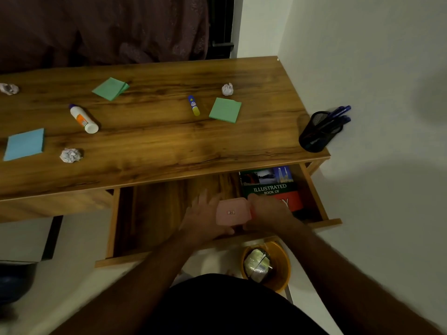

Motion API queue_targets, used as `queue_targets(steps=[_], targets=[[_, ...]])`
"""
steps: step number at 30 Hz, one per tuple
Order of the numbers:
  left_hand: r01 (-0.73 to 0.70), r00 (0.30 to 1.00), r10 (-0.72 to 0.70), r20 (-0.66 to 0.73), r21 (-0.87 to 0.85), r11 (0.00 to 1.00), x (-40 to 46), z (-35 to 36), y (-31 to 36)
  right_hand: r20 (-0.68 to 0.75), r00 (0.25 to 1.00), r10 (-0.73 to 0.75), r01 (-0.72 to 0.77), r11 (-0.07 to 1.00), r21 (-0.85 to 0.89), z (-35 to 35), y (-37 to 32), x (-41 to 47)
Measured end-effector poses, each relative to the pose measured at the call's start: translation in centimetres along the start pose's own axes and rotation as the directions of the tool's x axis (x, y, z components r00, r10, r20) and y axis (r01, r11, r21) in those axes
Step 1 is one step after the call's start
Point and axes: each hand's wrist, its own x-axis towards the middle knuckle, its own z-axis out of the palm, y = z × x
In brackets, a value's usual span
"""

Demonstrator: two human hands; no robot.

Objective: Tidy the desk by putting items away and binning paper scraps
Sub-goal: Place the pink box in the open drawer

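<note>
Inside the pulled-out drawer [150, 213] a pink lidded box [231, 211] sits between both hands. My left hand [203, 213] holds its left side and my right hand [268, 211] grips its right side. On the wooden desk [154, 141] lie two green sticky-note pads [110, 88] [225, 110], a blue pad [24, 144], a white glue bottle [84, 119], a blue and yellow glue stick [194, 105] and three crumpled paper balls [227, 89] [71, 155] [9, 88].
An illustrated book [271, 187] lies in the drawer's right half. A black mesh pen holder [319, 131] with blue pens stands on the desk's right corner by the wall. An orange bin [273, 264] with scraps sits on the floor under the drawer.
</note>
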Motion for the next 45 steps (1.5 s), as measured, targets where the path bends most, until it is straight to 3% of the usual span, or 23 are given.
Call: queue_targets(steps=[8, 22, 25, 28, 34, 37, 45], targets=[[0.102, 0.994, -0.107, -0.008, -0.223, 0.969, -0.1, 0.9, -0.2, -0.042, 0.995, 0.086, -0.075, 0.972, 0.221, 1.9, -0.3, 0.0], [0.066, 0.998, -0.059, 0.037, -0.235, 0.970, 0.2, 0.6, 0.1, 0.022, 0.987, 0.161, -0.160, 0.942, 0.295, 2.2, 0.4, 0.2], [0.040, 0.999, -0.034, 0.037, -0.193, 0.980, -0.2, 0.3, 0.2, -0.044, 0.988, 0.151, -0.137, 0.964, 0.228, 1.7, 0.2, -0.3], [-0.061, 0.996, 0.064, 0.061, -0.047, 0.997, -0.8, 0.0, 0.5, -0.083, 0.994, 0.068, -0.057, 0.991, 0.123, 0.9, -0.2, -1.0], [-0.109, 0.989, 0.099, 0.111, 0.089, 0.990, -3.1, 0.3, 0.0, 0.100, 0.979, -0.177, 0.180, 0.984, -0.014, 0.8, -1.1, -2.9], [-0.130, 0.984, 0.114, 0.135, 0.115, 0.985, -3.9, 0.7, -0.6, 0.132, 0.971, -0.201, 0.209, 0.977, -0.047, 1.7, -1.7, -2.9], [-0.110, 0.994, 0.106, 0.037, 0.173, 0.979, -3.0, 0.1, -1.2, 0.057, 0.969, -0.240, 0.245, 0.963, -0.109, 1.6, -1.3, -1.5]])
